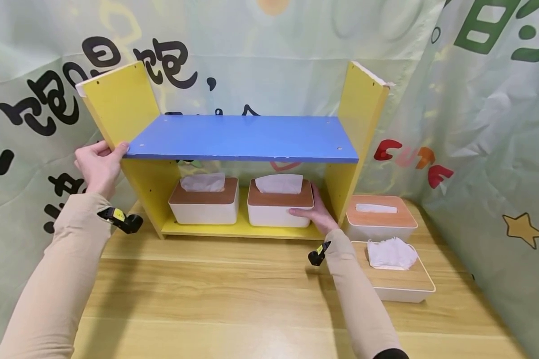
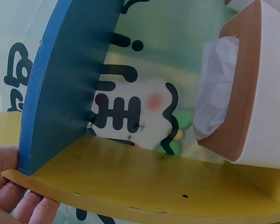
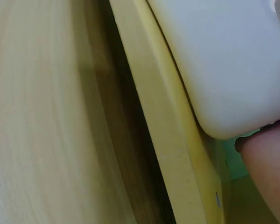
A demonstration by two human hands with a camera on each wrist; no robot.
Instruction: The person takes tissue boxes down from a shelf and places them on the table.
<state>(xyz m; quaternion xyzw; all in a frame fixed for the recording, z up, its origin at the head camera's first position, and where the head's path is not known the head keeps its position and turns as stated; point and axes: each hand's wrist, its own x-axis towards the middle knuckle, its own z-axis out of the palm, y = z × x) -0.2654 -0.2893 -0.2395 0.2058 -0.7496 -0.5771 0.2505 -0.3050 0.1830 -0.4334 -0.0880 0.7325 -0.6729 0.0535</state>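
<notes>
A small shelf unit with yellow side panels (image 1: pixel 121 107) and a blue middle board (image 1: pixel 247 137) stands on the table. My left hand (image 1: pixel 100 167) grips the edge of its left panel, the thumb by the blue board's front corner. On the yellow bottom board (image 1: pixel 202 230) sit two white tissue boxes with wood-look lids. My right hand (image 1: pixel 318 214) holds the right one, a tissue box (image 1: pixel 278 214), at its right end, with the thumb across the front. To its left stands the other tissue box (image 1: pixel 204 213), a tissue sticking up from it.
Right of the shelf, a third tissue box (image 1: pixel 382 232) stands beside the panel, and another tissue box (image 1: pixel 400 281) is nearer me. The wood-grain table (image 1: pixel 215 299) extends in front. A printed cloth (image 1: pixel 269 85) hangs behind and along both sides.
</notes>
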